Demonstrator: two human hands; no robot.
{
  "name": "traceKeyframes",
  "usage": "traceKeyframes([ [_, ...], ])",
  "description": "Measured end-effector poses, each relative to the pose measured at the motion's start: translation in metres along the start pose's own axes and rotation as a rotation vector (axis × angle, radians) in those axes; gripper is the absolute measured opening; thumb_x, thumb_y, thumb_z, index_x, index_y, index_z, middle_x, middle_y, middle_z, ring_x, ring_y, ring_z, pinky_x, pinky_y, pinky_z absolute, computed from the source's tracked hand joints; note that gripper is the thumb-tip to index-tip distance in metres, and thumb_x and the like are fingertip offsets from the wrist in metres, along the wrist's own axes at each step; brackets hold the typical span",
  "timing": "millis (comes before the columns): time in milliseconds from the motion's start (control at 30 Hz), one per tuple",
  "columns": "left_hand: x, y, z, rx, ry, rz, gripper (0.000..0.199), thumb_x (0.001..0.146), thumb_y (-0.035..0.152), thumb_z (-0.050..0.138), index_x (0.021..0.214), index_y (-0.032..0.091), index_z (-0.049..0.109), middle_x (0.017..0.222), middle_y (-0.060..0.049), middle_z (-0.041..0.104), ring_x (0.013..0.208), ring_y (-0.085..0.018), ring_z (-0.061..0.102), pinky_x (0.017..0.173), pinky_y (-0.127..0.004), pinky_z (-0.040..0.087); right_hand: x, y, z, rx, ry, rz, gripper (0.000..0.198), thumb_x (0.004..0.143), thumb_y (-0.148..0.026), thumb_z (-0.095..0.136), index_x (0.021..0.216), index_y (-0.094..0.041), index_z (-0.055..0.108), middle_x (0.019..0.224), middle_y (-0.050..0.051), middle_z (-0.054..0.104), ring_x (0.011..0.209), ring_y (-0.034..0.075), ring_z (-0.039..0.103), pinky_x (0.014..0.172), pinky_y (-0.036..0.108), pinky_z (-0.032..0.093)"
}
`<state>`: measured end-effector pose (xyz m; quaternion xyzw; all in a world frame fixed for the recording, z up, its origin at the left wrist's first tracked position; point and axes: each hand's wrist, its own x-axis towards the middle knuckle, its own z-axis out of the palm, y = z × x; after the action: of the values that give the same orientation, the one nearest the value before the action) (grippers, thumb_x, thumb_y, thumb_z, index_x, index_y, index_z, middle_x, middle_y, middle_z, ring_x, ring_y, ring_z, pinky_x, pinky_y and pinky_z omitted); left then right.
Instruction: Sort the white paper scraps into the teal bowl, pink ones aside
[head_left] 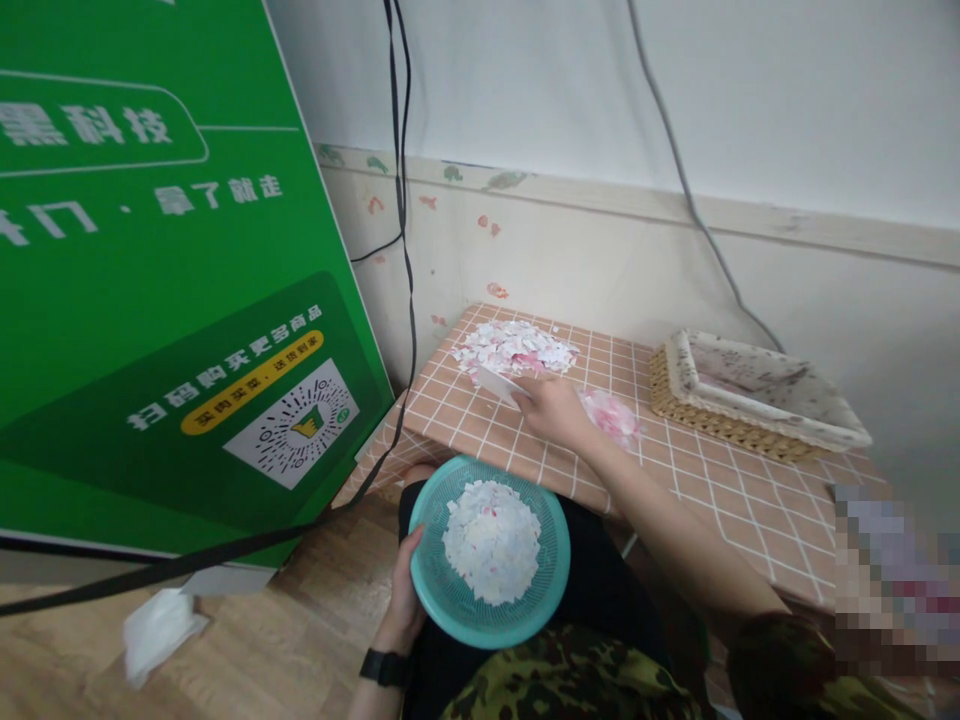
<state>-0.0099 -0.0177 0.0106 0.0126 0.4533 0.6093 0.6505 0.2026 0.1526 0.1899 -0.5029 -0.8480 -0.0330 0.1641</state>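
Pinching a card (496, 383) in our right hand (553, 408), we hold its long axis toward ten o'clock — the paper heap (516, 345) on the table (697, 490) lies at eleven, farther from our left hand (405, 588), which grips the basket (553, 590) at nine.

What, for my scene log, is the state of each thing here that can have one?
Left hand: gripping teal colander
Right hand: holding white card
White card: held, tilted
Teal colander: partly filled with pale scraps
White-pink heap: loose
Pink heap: loose
Wicker basket: cloth-lined, uncovered
White bag: crumpled
Grey cable: hanging
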Motion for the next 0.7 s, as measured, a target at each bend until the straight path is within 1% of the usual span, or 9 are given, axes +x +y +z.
traceKeyframes([
  [167, -0.001, 0.001, 0.001, 0.01, -0.004, 0.014, 0.023, 0.067, 0.032, 0.069, 0.08, 0.014, 0.073, 0.078, -0.005, 0.074, 0.073, -0.022, 0.067, 0.08, -0.037, 0.049, 0.002, 0.004, 0.0, 0.027, -0.001, -0.034, 0.023, 0.088, -0.023, 0.045, 0.101, -0.021, 0.064, 0.084, 0.006, 0.069, 0.075, 0.019, 0.06, 0.062, 0.027, 0.035],
  [300, -0.001, 0.001, 0.001, 0.008, 0.001, -0.004, 0.023, 0.067, 0.032, 0.068, 0.08, 0.014, 0.073, 0.078, -0.006, 0.074, 0.073, -0.023, 0.067, 0.081, -0.038, 0.048, 0.002, 0.007, -0.001, 0.03, -0.004, -0.034, 0.024, 0.087, -0.022, 0.046, 0.102, -0.022, 0.065, 0.081, 0.006, 0.069, 0.073, 0.019, 0.06, 0.06, 0.027, 0.035],
  [400, -0.001, 0.001, 0.002, 0.012, -0.007, 0.001, 0.023, 0.067, 0.032, 0.068, 0.081, 0.014, 0.073, 0.079, -0.006, 0.074, 0.073, -0.022, 0.066, 0.08, -0.036, 0.048, 0.0, 0.007, 0.0, 0.057, 0.0, -0.049, 0.025, 0.087, -0.023, 0.047, 0.105, -0.022, 0.065, 0.081, 0.006, 0.069, 0.073, 0.018, 0.06, 0.062, 0.027, 0.036],
  [567, -0.002, 0.002, 0.002, 0.003, 0.004, 0.002, 0.021, 0.067, 0.031, 0.069, 0.079, 0.015, 0.073, 0.075, -0.004, 0.074, 0.07, -0.02, 0.066, 0.079, -0.036, 0.049, -0.01, 0.006, -0.006, 0.155, -0.05, -0.088, 0.025, 0.088, -0.024, 0.046, 0.102, -0.022, 0.066, 0.082, 0.004, 0.07, 0.07, 0.016, 0.061, 0.063, 0.026, 0.037],
  [633, -0.003, 0.001, 0.002, 0.003, -0.002, -0.017, 0.022, 0.067, 0.032, 0.068, 0.08, 0.014, 0.073, 0.076, -0.005, 0.074, 0.071, -0.021, 0.066, 0.08, -0.036, 0.048, -0.016, 0.004, -0.009, 0.151, -0.05, -0.057, 0.025, 0.089, -0.025, 0.044, 0.1, -0.022, 0.066, 0.081, 0.004, 0.069, 0.069, 0.016, 0.06, 0.061, 0.026, 0.036],
  [700, -0.004, -0.001, 0.003, 0.004, -0.008, -0.039, 0.023, 0.068, 0.032, 0.068, 0.082, 0.014, 0.073, 0.078, -0.006, 0.074, 0.073, -0.021, 0.066, 0.081, -0.036, 0.048, -0.022, 0.0, -0.012, 0.085, -0.034, 0.015, 0.026, 0.09, -0.027, 0.041, 0.099, -0.021, 0.065, 0.075, 0.005, 0.068, 0.065, 0.016, 0.06, 0.058, 0.026, 0.034],
])
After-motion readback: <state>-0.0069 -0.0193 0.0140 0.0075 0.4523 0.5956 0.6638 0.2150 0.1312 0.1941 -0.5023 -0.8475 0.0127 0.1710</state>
